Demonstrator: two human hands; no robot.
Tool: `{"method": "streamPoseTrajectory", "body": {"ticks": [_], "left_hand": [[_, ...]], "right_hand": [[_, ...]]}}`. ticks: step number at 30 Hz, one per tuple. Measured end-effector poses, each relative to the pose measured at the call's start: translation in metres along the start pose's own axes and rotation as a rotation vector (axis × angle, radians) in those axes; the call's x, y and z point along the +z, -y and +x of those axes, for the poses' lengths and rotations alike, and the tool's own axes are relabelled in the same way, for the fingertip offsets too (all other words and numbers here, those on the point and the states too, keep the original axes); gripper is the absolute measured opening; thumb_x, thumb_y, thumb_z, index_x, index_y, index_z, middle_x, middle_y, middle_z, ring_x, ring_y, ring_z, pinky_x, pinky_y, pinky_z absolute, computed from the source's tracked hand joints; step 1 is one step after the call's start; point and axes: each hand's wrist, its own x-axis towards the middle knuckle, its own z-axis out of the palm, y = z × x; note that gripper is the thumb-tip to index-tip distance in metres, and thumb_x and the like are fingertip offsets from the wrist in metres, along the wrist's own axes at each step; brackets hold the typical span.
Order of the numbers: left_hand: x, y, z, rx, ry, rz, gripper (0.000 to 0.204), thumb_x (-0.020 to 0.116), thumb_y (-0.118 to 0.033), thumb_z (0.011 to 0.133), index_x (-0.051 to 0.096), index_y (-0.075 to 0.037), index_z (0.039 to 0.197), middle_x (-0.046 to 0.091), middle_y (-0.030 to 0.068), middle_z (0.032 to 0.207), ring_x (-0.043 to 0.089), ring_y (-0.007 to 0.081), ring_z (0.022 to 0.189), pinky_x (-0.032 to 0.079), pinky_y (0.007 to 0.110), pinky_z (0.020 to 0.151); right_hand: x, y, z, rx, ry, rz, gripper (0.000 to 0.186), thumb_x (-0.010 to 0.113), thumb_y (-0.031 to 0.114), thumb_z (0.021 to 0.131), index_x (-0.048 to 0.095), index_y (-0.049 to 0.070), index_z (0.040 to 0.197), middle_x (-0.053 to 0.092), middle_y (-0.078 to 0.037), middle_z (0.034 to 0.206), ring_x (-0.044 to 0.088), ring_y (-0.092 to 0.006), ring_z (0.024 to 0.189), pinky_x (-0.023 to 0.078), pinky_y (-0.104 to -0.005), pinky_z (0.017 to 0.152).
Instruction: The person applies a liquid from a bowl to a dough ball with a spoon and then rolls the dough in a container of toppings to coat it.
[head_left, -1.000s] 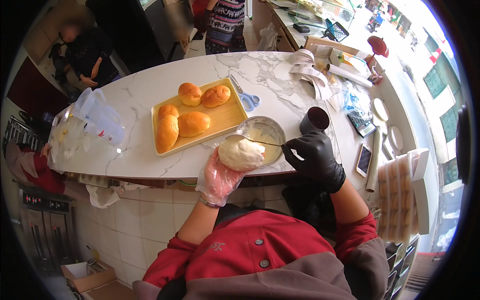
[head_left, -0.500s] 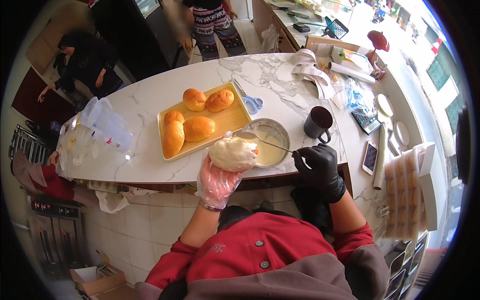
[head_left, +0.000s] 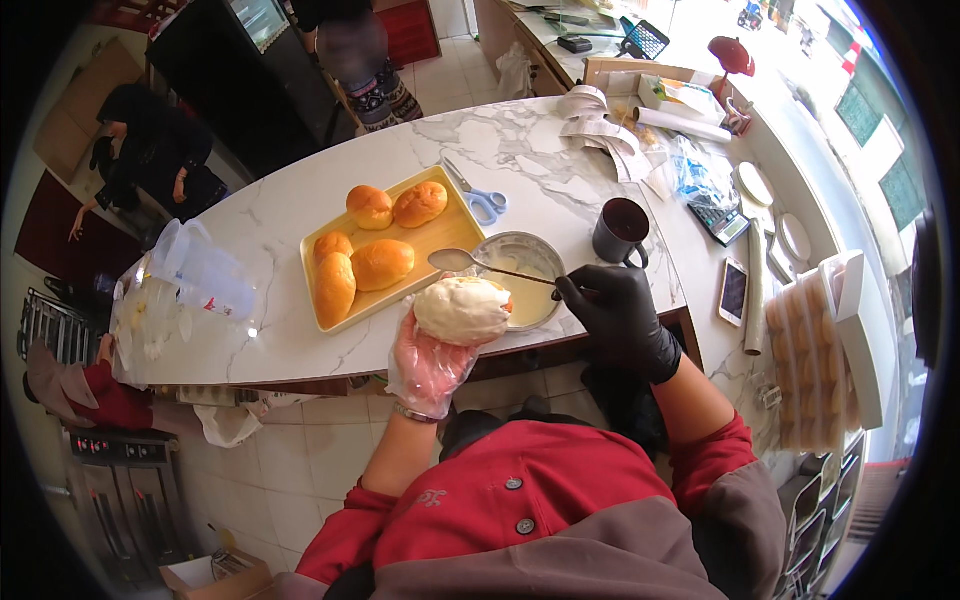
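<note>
Down at the bottom middle, the left hand [head_left: 430, 365], in a clear plastic glove, is cupped under a cream-covered bun [head_left: 462, 310] and grips it from below, just off the counter edge near the centre of the frame. Right beside it, the right hand [head_left: 620, 320], in a black glove, is pinched around the handle of a spoon [head_left: 480, 265], whose bowl sits just above the bun and over the rim of a metal bowl [head_left: 530, 290] with pale cream in it.

A bit further up, left of the bowl, a yellow tray [head_left: 445, 235] holds four golden buns [head_left: 375, 255]. Blue-handled scissors [head_left: 482, 200] lie at the tray's upper right corner, and a dark mug [head_left: 620, 230] stands to the right of the bowl. Stacked clear plastic cups [head_left: 195, 270] sit off to the left on the marble counter [head_left: 270, 220].
</note>
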Motion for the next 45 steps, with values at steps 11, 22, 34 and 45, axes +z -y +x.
{"method": "streamPoseTrajectory", "body": {"ticks": [11,22,34,45], "left_hand": [[-0.004,-0.003,-0.004,0.062,-0.049,-0.095,0.057,0.033,-0.043,0.089,0.031,-0.007,0.133,0.036,0.0159,0.134,0.038,0.0378,0.121,0.038,0.055,0.094],[0.013,0.002,-0.001,0.077,0.026,-0.167,0.054,0.039,-0.038,0.089,0.031,-0.007,0.133,0.034,0.0164,0.135,0.036,0.0379,0.122,0.039,0.053,0.094],[0.021,0.0,0.007,0.083,-0.004,-0.24,0.051,0.038,-0.036,0.09,0.033,-0.005,0.131,0.036,0.0172,0.133,0.038,0.0359,0.12,0.038,0.052,0.094],[0.017,0.002,0.011,0.074,0.021,-0.242,0.053,0.041,-0.036,0.088,0.032,-0.006,0.132,0.035,0.015,0.134,0.037,0.0356,0.121,0.038,0.052,0.095]], "right_hand": [[-0.038,-0.025,0.014,0.587,0.342,0.181,0.021,0.058,0.019,0.079,0.069,0.002,0.076,0.062,-0.003,0.062,0.043,-0.0065,0.05,0.037,-0.022,0.05],[-0.013,-0.015,-0.017,0.18,0.085,-0.073,0.019,0.062,0.022,0.078,0.067,0.003,0.076,0.06,-0.012,0.058,0.057,-0.0208,0.048,0.043,-0.0292,0.048],[-0.002,-0.013,-0.032,-0.3,-0.202,-0.387,0.01,0.067,0.007,0.068,0.058,0.009,0.064,0.045,-0.003,0.042,0.045,-0.0187,0.036,0.034,-0.0293,0.04],[-0.003,-0.012,-0.03,0.001,-0.155,-0.056,0.008,0.065,0.008,0.074,0.063,0.002,0.07,0.056,-0.005,0.052,0.051,-0.0108,0.043,0.041,-0.0251,0.046]]}}
